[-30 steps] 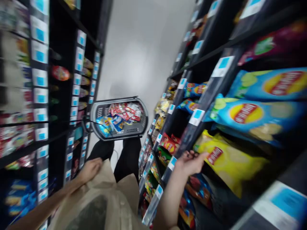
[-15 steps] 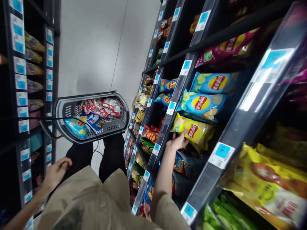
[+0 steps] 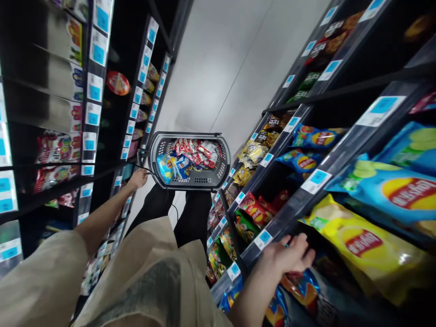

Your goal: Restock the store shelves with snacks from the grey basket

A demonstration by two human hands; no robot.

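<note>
My right hand [image 3: 289,257] reaches into the right-hand shelf just under the yellow chip bag [image 3: 361,240]. Its fingers curl over a blue and red chip bag [image 3: 301,288] on the shelf below; the grip itself is hidden. My left hand [image 3: 138,178] is stretched forward beside the handle [image 3: 145,169] of the grey shopping basket [image 3: 189,181], fingers closed near the handle. The basket stands on the floor ahead of my legs and holds several snack packs, red ones and blue ones.
Black shelving lines both sides of a narrow aisle, with blue price tags on every edge. Blue chip bags [image 3: 398,181] lie above the yellow one. The left shelves [image 3: 57,150] hold packets and a red bowl. Grey floor [image 3: 218,77] runs ahead beyond the basket.
My right hand dropped from the yellow chip bag to the shelf below it. My left hand moved forward from my thigh to the basket handle. The view swung.
</note>
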